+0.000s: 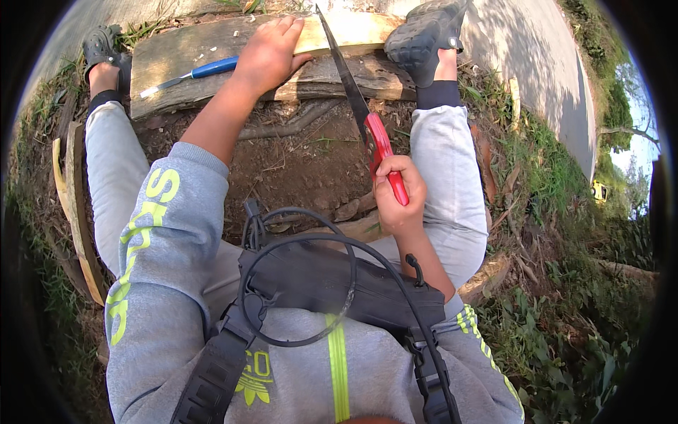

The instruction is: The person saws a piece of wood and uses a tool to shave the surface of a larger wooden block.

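My right hand [400,192] is wrapped round the red handle of a pruning saw [382,145]. Its dark blade slants up and away, crossing a pale piece of wood [364,30]. That pale wood lies on a thick weathered plank [166,60] and is partly covered by my left hand [268,55]. My left fingers are over its far side, with the thumb on the near side. Just left of that hand, a blue-handled chisel [212,67] rests on the plank, its flat blade pointing left.
My shoes [424,42] are at both ends of the plank. Bare soil [296,155] and a root lie between my legs. Curved wood strips [74,205] lean at the left. A black bag [311,275] with a looped cable is at my waist. Pavement [526,63] stretches beyond; plants grow at right.
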Demonstrator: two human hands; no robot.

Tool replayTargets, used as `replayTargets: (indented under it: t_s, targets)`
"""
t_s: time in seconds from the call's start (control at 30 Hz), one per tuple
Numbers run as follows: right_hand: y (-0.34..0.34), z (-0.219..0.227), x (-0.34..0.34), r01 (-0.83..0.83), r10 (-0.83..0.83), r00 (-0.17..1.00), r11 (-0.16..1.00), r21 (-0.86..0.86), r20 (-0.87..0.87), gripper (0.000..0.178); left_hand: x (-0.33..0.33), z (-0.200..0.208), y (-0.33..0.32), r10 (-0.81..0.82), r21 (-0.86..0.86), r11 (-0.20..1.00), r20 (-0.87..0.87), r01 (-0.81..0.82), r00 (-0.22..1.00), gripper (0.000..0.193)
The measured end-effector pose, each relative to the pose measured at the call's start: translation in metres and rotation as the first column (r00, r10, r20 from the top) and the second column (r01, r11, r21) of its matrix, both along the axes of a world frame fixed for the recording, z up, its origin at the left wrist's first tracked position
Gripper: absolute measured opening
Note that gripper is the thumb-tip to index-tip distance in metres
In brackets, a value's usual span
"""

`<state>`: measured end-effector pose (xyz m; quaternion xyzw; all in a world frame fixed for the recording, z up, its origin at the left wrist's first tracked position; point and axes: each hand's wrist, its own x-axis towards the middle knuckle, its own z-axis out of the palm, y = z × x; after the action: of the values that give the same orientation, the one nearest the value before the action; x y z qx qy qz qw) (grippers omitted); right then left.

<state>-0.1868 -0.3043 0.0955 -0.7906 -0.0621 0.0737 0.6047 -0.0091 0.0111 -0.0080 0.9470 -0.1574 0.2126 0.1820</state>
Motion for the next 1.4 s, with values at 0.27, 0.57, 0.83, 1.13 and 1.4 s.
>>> replayTargets:
  t_s: [0.27, 0.57, 0.83, 1.13, 1.4]
  targets:
    - [0.116, -0.037, 0.176, 0.063, -0.073, 0.986, 0.995, 0.072, 0.149, 0.014, 0.012, 0.005, 0.001, -0.055, 0.03, 0.998, -0.018, 0.055, 0.998, 0.076]
    - [-0.004, 0.01, -0.016, 0.048, -0.038, 0.995, 0.993, 0.103, -0.091, 0.012, 0.001, 0.01, 0.003, -0.026, 0.047, 0.998, -0.029, 0.027, 0.999, 0.072]
    - [0.126, -0.042, 0.18, 0.106, -0.112, 0.975, 0.993, 0.042, 0.19, 0.011, 0.006, 0.017, -0.005, -0.03, 0.022, 0.999, -0.077, 0.032, 0.997, 0.073]
    - [-0.023, 0.003, -0.025, 0.023, -0.023, 1.0, 0.999, 0.029, -0.019, 0.014, 0.009, 0.011, 0.01, -0.021, 0.022, 1.0, -0.072, 0.023, 0.997, 0.075]
    - [0.122, -0.038, 0.181, 0.088, -0.082, 0.954, 0.996, -0.006, 0.288, 0.013, 0.01, 0.008, 0.001, -0.028, 0.015, 0.999, -0.04, 0.028, 0.999, 0.073]
